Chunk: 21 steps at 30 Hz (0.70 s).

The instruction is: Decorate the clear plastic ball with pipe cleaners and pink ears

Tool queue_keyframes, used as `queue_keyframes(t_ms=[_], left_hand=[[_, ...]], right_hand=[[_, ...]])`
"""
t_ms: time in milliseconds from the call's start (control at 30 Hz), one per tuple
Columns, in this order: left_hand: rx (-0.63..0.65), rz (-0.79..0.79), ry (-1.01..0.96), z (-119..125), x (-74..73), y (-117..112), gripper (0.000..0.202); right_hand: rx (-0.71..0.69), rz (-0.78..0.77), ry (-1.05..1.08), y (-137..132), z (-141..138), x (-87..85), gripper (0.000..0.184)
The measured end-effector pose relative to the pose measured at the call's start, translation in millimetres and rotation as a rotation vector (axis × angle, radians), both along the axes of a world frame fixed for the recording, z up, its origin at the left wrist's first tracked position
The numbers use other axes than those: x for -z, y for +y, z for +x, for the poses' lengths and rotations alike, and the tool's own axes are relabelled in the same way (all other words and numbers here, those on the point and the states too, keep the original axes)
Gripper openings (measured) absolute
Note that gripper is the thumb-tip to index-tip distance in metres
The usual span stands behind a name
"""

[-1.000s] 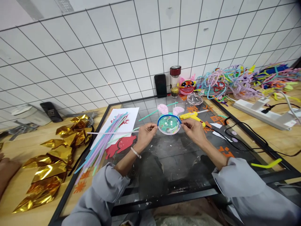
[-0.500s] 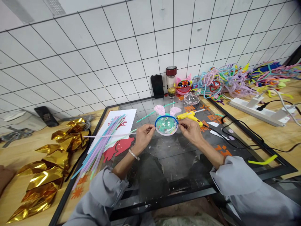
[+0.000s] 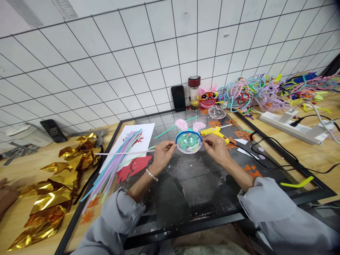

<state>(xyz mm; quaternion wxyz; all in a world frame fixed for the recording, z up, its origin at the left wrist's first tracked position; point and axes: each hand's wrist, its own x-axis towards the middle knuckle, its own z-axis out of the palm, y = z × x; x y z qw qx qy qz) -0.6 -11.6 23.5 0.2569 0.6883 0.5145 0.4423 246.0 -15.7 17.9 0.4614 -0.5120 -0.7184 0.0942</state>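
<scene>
A clear plastic dome with green and coloured bits inside sits at the middle of the dark glass board, its lower rim edged in pale pink. Two pink fuzzy ears stand at its top. A blue pipe cleaner arches along the dome's upper rim. At its left end, my left hand is closed in a pinch. My right hand pinches the right end, close to a yellow glue gun. The fingertips partly cover both ends.
Loose pipe cleaners lie left over white paper and a red cutout. Gold foil is farther left, near another person's hand. Behind stand a phone, a jar and another clear dome. Cables run right to a power strip.
My hands keep the same pinch on the blue pipe cleaner, with hardly any movement. The view has shifted slightly. The other person's hand at the far left has moved a little.
</scene>
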Motion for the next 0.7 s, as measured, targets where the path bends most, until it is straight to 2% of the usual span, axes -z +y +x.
queue_keyframes(t_ms=[700], left_hand=[[-0.053, 0.007, -0.069, 3.8, -2.8, -6.2, 0.015]], right_hand=[[0.047, 0.096, 0.063, -4.5, -3.1, -6.6, 0.016]])
